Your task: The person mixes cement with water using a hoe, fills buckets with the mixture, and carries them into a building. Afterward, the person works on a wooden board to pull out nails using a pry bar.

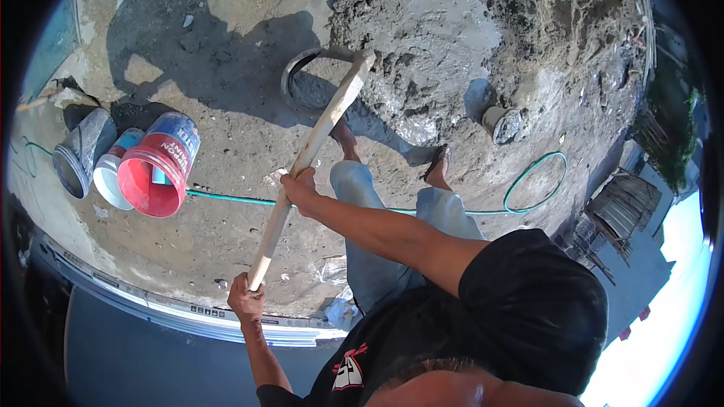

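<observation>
Right now my left hand (pixel 246 300) clasps the butt end of a wooden-handled hoe (pixel 317 139) and my right hand (pixel 302 190) grips farther up; it slants forward, blade (pixel 289 78) beside the wet cement mix (pixel 441 26).

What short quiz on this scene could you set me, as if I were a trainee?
1. True or false: the left hand and the right hand both grip the wooden handle.
2. What colour is the rim of the bucket marked PAINT?
A) green
B) red
C) yellow
3. Fill the gap: of the two hands, the ____ is nearer the person's feet.

Key: 1. True. 2. B. 3. Right.
</observation>
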`<state>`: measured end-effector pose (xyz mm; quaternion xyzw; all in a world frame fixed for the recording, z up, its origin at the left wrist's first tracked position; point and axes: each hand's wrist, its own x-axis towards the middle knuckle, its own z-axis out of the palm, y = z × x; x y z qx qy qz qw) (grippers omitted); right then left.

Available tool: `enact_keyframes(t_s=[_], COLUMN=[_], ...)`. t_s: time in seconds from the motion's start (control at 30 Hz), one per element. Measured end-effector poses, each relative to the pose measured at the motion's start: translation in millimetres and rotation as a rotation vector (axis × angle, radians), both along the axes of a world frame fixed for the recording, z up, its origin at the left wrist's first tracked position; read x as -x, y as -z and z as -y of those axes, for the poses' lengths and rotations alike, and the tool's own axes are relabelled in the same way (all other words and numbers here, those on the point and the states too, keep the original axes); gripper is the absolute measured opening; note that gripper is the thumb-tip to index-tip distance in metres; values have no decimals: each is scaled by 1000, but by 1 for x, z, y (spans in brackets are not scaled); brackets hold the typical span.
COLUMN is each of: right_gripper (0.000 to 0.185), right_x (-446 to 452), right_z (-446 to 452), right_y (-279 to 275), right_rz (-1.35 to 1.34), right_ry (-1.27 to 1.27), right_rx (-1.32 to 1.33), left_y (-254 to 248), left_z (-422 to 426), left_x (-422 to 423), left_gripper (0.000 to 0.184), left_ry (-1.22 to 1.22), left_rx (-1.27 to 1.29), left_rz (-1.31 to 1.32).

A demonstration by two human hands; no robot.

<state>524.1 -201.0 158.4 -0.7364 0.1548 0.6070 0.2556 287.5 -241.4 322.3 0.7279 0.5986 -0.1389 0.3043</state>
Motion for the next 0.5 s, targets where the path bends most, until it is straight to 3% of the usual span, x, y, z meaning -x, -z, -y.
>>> enact_keyframes(t_s=[0.2,0.23,0.3,0.37,0.47,0.5], right_gripper=[51,50,42,39,41,41], right_x=[-71,-93,-138,-201,-299,-329], right_z=[52,63,95,128,167,192], right_y=[-20,-19,-3,8,17,44], right_rz=[-22,-34,186,156,392,364], right_ry=[263,295,388,495,604,686], right_rx=[-93,-97,-142,-121,121,104], left_y=[-12,-11,-6,9,44,50], left_z=[0,3,10,26,55,60], left_x=[-45,-68,-134,-197,-294,-333], left_gripper=[36,35,31,32,38,37], left_ry=[237,229,264,318,407,446], left_rx=[77,117,130,225,281,300], left_rz=[64,95,97,60,185,163])
